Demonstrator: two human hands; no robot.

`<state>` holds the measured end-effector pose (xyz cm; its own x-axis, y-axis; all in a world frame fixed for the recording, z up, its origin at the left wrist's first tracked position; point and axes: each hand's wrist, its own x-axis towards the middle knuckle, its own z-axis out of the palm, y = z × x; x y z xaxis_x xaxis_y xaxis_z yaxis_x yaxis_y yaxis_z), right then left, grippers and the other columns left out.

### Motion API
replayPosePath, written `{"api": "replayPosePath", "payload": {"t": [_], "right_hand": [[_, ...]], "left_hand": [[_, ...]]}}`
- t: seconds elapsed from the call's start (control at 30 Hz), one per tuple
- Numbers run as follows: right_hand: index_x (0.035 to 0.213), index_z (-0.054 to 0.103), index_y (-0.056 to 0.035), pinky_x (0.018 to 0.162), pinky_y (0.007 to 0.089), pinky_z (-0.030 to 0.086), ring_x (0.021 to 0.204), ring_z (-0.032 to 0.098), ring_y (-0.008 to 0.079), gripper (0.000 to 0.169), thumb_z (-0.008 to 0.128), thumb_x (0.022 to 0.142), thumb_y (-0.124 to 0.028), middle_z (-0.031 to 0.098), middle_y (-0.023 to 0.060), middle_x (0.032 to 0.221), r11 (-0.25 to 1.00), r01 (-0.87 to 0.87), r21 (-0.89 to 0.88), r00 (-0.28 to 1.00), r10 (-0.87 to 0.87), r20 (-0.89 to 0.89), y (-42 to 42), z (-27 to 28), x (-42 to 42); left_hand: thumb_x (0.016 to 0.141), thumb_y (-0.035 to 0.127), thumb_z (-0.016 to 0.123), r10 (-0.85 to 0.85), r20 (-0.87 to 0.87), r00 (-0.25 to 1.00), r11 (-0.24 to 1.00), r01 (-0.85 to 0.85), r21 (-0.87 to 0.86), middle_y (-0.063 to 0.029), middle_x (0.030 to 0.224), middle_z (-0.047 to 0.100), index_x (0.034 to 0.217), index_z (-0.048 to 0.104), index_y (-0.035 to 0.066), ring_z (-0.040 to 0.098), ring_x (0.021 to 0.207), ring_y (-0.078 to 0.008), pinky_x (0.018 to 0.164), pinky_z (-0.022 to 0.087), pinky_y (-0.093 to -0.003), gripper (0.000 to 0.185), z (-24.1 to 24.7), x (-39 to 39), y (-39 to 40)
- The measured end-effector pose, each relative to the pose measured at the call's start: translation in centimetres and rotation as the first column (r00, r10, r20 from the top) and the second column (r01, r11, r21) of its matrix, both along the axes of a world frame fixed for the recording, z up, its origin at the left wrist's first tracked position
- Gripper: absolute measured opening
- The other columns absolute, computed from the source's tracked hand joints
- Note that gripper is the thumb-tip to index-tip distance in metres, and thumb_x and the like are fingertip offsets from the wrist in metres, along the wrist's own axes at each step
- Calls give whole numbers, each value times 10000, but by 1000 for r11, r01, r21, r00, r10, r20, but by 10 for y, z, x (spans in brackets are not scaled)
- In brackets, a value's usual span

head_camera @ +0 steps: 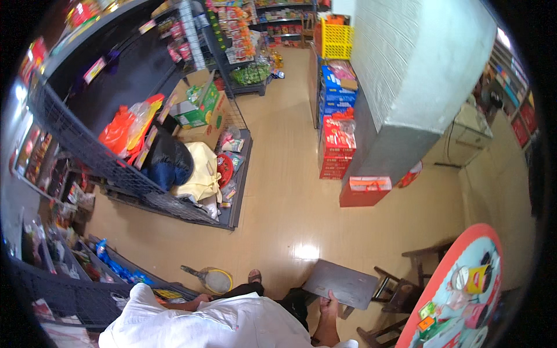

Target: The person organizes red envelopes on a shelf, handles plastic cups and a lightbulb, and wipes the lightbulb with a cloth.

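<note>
My right hand (329, 304) grips the near edge of a dark brown wooden stool (343, 282), thumb on top of its flat rectangular seat; the fingers below are hidden. One of the stool's legs shows under the seat. My left hand (203, 299) is low at my left side, partly hidden by my white shirt, beside a shelf edge and my dark trouser leg; whether it holds anything is not visible. A racket-shaped thing with a yellow rim (218, 281) lies on the floor just ahead of that hand.
A round red-rimmed table (424, 289) bearing packets and a yellow tub stands at right, with wooden stools (401, 296) beside it. A wire-sided shelf unit (237, 204) is ahead left. A red box (364, 192) stands by the pillar (391, 143). Bins of goods line the left.
</note>
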<state>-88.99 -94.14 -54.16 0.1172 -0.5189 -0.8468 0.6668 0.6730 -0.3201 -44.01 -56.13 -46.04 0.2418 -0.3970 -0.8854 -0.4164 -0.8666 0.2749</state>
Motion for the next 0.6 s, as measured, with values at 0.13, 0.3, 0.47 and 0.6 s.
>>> {"api": "replayPosePath", "payload": {"t": [0.13,0.3,0.47,0.6], "right_hand": [[1229,502,-81,785,410,525,1010,589,240,466,690,806,-26,595,67,1145,946,-314,-78,927,287,-243,-21,39,36],[1197,540,-37,759,425,533,909,620,290,499,727,738,20,628,108,1090,839,-440,-321,891,363,-273,-24,124,131],[1228,511,48,882,445,492,1008,599,316,495,713,785,-41,612,197,1113,561,-805,-190,592,772,-232,-26,206,220],[1192,529,76,894,406,489,1012,597,299,533,763,784,-176,622,206,1102,178,-958,-223,247,908,-338,-19,186,274]], "left_hand": [[729,283,705,-121,8,993,976,120,-182,-105,1108,687,1145,677,146,658,977,-257,848,498,-357,439,8,-12,-6],[754,121,652,23,-265,964,928,-119,-354,-96,884,698,1061,695,35,642,837,-195,753,508,-357,322,-42,6,33],[753,113,625,508,-521,686,758,-643,-108,-56,712,663,990,688,-3,618,636,-174,596,497,-307,271,-16,14,58],[866,203,618,651,-342,678,596,-735,-323,0,603,558,828,633,48,539,539,-139,481,426,-307,161,25,-1,31]]}}
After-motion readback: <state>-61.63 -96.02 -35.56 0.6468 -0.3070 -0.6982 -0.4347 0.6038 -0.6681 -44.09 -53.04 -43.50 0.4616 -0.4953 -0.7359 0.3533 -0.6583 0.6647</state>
